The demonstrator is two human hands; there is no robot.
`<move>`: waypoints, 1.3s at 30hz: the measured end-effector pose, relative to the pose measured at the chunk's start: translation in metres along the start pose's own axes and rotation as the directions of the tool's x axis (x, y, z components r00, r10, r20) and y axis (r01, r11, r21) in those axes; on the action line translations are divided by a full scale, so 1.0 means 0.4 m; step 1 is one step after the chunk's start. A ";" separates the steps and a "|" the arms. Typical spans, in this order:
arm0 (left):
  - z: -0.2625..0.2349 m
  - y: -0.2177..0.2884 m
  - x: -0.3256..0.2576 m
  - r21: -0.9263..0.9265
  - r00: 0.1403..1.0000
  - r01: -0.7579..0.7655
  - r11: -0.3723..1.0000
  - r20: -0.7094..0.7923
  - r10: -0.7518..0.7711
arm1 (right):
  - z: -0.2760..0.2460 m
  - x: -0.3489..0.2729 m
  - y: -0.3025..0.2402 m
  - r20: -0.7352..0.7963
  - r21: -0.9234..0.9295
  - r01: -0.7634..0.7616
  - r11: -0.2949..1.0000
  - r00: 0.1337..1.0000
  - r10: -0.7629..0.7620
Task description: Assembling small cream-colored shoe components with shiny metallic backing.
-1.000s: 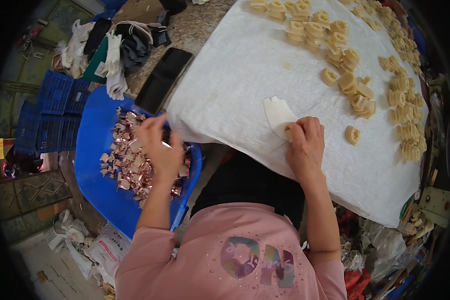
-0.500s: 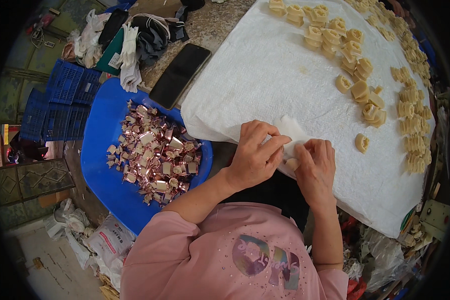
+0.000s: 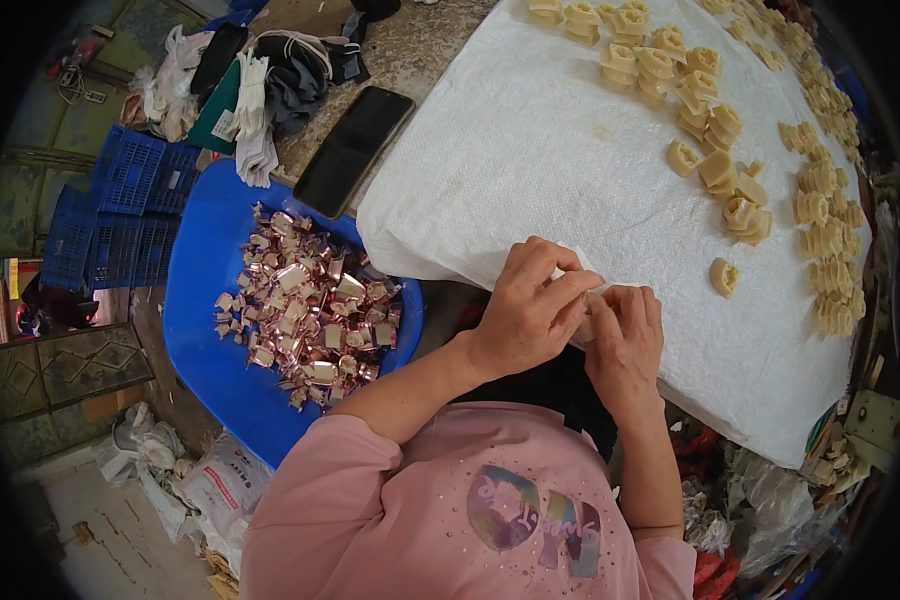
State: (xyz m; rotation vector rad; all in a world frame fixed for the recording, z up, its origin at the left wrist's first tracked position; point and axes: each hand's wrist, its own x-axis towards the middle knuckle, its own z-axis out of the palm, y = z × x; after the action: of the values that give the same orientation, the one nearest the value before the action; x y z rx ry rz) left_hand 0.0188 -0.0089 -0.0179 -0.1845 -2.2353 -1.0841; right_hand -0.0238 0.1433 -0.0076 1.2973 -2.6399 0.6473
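My left hand (image 3: 530, 310) and my right hand (image 3: 625, 345) meet at the near edge of a white woven sheet (image 3: 500, 170), both with bent fingers pinched together. A small pale piece (image 3: 584, 328) shows partly between them, by the right thumb; the fingers cover most of it. What the left fingertips grip is hidden. To the right on the sheet lies a single cream ring-like piece (image 3: 724, 278). Farther off stands a loose row of similar cream pieces (image 3: 718, 170).
Left of my hands, a blue tub (image 3: 195, 330) holds shiny rose-coloured pieces (image 3: 320, 310). A black phone (image 3: 354, 150) lies beyond it, near white gloves (image 3: 254, 120). More cream pieces (image 3: 830, 240) line the sheet's right side. Blue crates (image 3: 135, 210) stand at far left.
The white cloth-like bit that stuck up between my hands is now out of sight. Both hands have drawn closer together, and the view has shifted slightly.
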 end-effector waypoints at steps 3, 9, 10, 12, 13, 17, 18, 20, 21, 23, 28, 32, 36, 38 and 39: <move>0.000 0.001 -0.001 -0.012 1.000 -0.010 1.000 -0.016 0.010 | -0.002 0.006 0.005 -0.020 0.033 -0.030 0.999 0.999 0.031; 0.017 0.014 -0.015 -0.001 0.989 -0.146 0.989 -0.033 0.146 | -0.024 0.024 0.033 0.069 0.272 -0.148 0.951 0.989 0.134; 0.025 0.017 -0.018 -0.022 0.984 -0.174 0.984 -0.033 0.174 | -0.027 0.025 0.039 0.085 0.293 -0.168 0.941 0.985 0.149; 0.035 0.015 -0.024 -0.053 0.987 -0.155 0.987 0.021 0.156 | -0.028 0.026 0.047 0.100 0.302 -0.199 0.932 0.979 0.176; 0.043 0.010 -0.026 -0.011 0.988 -0.151 0.988 0.031 0.151 | -0.028 0.024 0.051 0.103 0.333 -0.243 0.911 0.970 0.221; 0.041 -0.009 -0.039 0.128 0.978 -0.186 0.974 0.120 0.171 | -0.014 0.033 0.061 0.056 0.433 -0.216 0.875 0.975 0.213; 0.039 -0.010 -0.039 0.190 0.969 -0.216 0.958 0.163 0.186 | -0.013 0.031 0.067 0.053 0.409 -0.239 0.881 0.970 0.238; 0.034 -0.004 -0.029 0.231 0.966 -0.219 0.948 0.186 0.178 | -0.002 0.027 0.068 0.031 0.501 -0.214 0.839 0.973 0.229; 0.044 -0.004 -0.024 0.207 0.964 -0.229 0.951 0.187 0.191 | 0.000 0.019 0.067 0.026 0.486 -0.229 0.844 0.969 0.248; 0.054 -0.007 -0.018 0.205 0.968 -0.210 0.956 0.182 0.174 | 0.005 0.012 0.065 -0.048 0.485 -0.206 0.850 0.964 0.262; 0.055 0.002 -0.003 0.220 0.952 -0.191 0.956 0.280 0.126 | -0.048 -0.002 0.110 -0.131 0.811 -0.342 0.474 0.683 0.718; 0.059 0.009 0.014 0.202 0.978 -0.071 0.977 0.205 0.029 | -0.073 -0.031 0.132 -0.346 0.630 -0.281 0.724 0.733 0.586; 0.057 0.017 0.041 0.067 0.995 0.019 0.998 0.100 -0.026 | -0.105 -0.030 0.106 -0.476 0.362 -0.206 0.909 0.798 0.370; 0.045 0.047 0.055 0.078 0.994 -0.059 0.995 0.100 0.051 | -0.105 -0.041 0.098 -0.472 0.300 -0.206 0.932 0.817 0.332; 0.045 0.067 0.058 -0.177 0.981 0.082 0.981 0.186 -0.049 | -0.111 -0.038 0.084 -0.454 0.176 -0.145 0.974 0.865 0.212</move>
State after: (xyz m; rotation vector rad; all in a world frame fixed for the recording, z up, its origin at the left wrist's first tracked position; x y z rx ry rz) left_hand 0.0019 0.0187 0.0055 -0.3004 -2.3125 -1.3599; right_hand -0.0437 0.1916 0.0170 0.7876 -2.3503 1.0384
